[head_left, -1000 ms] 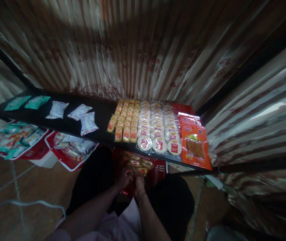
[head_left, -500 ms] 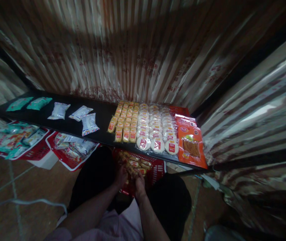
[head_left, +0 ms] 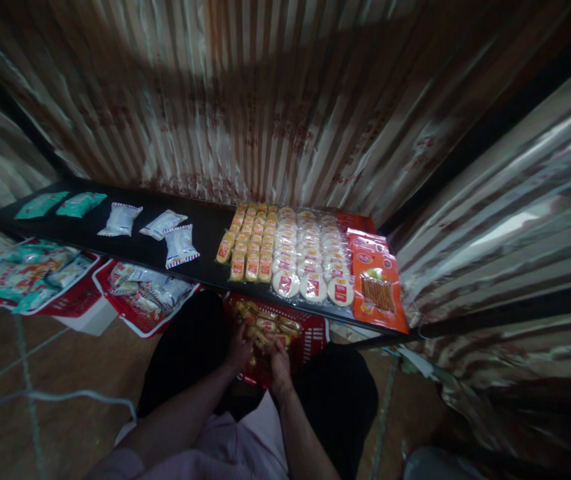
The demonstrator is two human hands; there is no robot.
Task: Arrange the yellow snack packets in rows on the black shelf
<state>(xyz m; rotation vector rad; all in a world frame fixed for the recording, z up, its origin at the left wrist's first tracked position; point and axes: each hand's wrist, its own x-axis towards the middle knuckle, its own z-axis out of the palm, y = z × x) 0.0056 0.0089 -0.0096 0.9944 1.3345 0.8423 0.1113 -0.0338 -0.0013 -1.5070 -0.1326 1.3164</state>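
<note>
My left hand (head_left: 238, 348) and my right hand (head_left: 279, 363) are close together over a red basket (head_left: 316, 337) between my knees. Both are closed on yellow wrapped snack cakes (head_left: 259, 337); the dim light hides how many. More yellow packets (head_left: 290, 325) lie in the basket. Just beyond it, on a black shelf (head_left: 205, 257), rows of the same yellow packets (head_left: 251, 243) stand beside rows of round white wrapped cakes (head_left: 312, 285). An orange bag of stick snacks (head_left: 378, 283) lies at the right end of the rows.
Green packets (head_left: 81, 204) and white packets (head_left: 120, 220) are spaced along the shelf's left part. Two more red baskets of packets, one at far left (head_left: 65, 307) and one nearer (head_left: 138, 328), sit below. A corrugated sheet wall (head_left: 245, 113) rises behind; a pale cable (head_left: 80, 395) crosses the floor.
The yellow snack cakes in my hands have dropped slightly and tilted less upright, and my hands have shifted a little apart. The shelf's packets stay as they were; the view moved slightly.
</note>
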